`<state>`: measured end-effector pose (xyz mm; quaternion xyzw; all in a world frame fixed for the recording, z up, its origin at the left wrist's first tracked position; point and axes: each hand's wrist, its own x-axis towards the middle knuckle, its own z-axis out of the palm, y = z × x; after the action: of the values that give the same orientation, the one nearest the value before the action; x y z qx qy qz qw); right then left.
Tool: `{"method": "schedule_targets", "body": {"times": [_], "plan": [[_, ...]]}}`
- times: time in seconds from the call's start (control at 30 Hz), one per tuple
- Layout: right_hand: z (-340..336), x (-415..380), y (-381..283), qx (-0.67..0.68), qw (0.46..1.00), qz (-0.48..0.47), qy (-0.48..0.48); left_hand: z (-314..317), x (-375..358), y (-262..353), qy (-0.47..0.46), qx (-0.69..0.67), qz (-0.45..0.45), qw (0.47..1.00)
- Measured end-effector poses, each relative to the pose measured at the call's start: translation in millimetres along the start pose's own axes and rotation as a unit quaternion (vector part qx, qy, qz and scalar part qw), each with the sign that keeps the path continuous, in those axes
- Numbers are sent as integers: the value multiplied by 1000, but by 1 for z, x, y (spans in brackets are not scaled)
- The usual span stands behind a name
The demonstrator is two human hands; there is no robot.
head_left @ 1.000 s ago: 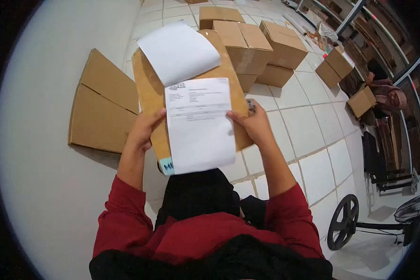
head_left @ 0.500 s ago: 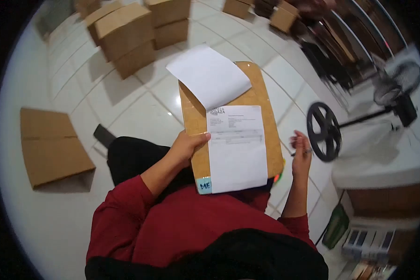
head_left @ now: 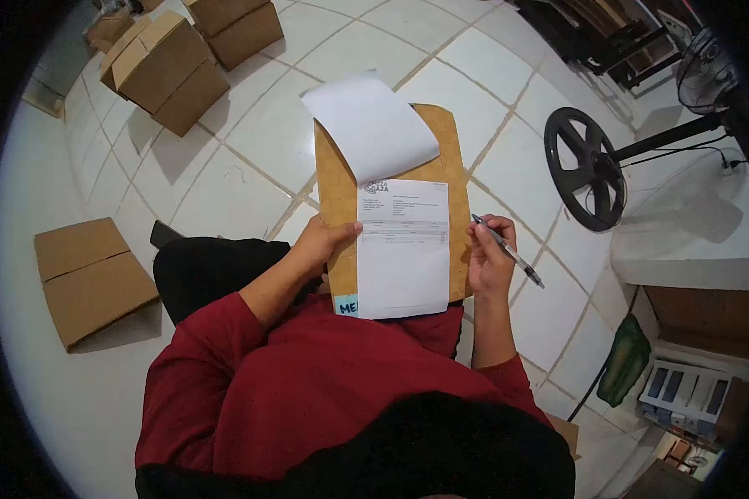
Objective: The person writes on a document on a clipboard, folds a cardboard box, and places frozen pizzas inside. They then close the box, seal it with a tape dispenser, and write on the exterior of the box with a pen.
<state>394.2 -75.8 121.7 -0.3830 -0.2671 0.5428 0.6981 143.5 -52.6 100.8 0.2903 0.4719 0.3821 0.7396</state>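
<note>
Left hand (head_left: 323,243) pinching clipboard (head_left: 341,200) edge, thumb on paper (head_left: 403,274); right hand (head_left: 491,256) pinching pen (head_left: 512,254)

Open tiled floor (head_left: 266,179) lies beyond the clipboard (head_left: 459,158). The fan base (head_left: 585,169) blocks the right side, boxes (head_left: 175,75) the far left.

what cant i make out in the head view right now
- Head view: small print on the printed sheet, too small to read.
- Head view: underside of the flipped-up sheet, turned away.
- Head view: any lettering past "ME" on the blue label, covered by the printed sheet.
- Head view: most left hand fingers, hidden behind the board.
- Head view: part of the fan, lost in the dark right edge.
</note>
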Motion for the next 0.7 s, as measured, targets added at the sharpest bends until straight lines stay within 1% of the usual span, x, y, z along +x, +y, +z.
{"method": "schedule_targets", "body": {"times": [0.03, 0.07, 0.1, 0.17, 0.2, 0.23, 0.3, 0.33, 0.4, 0.5, 0.57, 0.63, 0.7], "plan": [[2, 0, 5, -14, 1000, -5, 1, 0, -1, -1, 8, 3, -4, 1000], [4, -3, 7, -56, 997, -18, 40, 5, -2, -1, 10, 6, -6, 1000], [3, -7, 9, -55, 997, -15, 44, 6, -5, 1, 13, 3, -16, 1000], [-2, -13, 11, -216, 976, 4, 30, 10, -6, 3, 16, -1, -27, 1000], [-3, -13, 18, -224, 973, -34, 47, 9, -6, 2, 13, -8, -17, 1000], [-10, -12, 23, -226, 972, -32, 49, 10, -5, 2, 10, -16, -7, 1000], [-24, -14, 33, -272, 959, -73, 32, 12, -9, 7, 2, 0, -19, 1000], [-28, -14, 37, -273, 959, -71, 34, 12, -9, 9, -4, 17, -24, 1000], [-31, -14, 42, -313, 943, -107, 44, 10, -7, 4, 5, 12, -18, 1000], [-26, -15, 41, -337, 936, -82, 64, 13, -8, 6, 16, 6, -11, 1000], [-23, -14, 39, -341, 935, -84, 59, 13, -8, 6, 20, 4, -11, 1000], [-20, -14, 37, -345, 933, -85, 53, 10, -7, 5, 0, 9, -21, 1000], [-18, -15, 35, -318, 944, -25, 81, 11, -7, 5, -1, 8, -21, 1000]]}}
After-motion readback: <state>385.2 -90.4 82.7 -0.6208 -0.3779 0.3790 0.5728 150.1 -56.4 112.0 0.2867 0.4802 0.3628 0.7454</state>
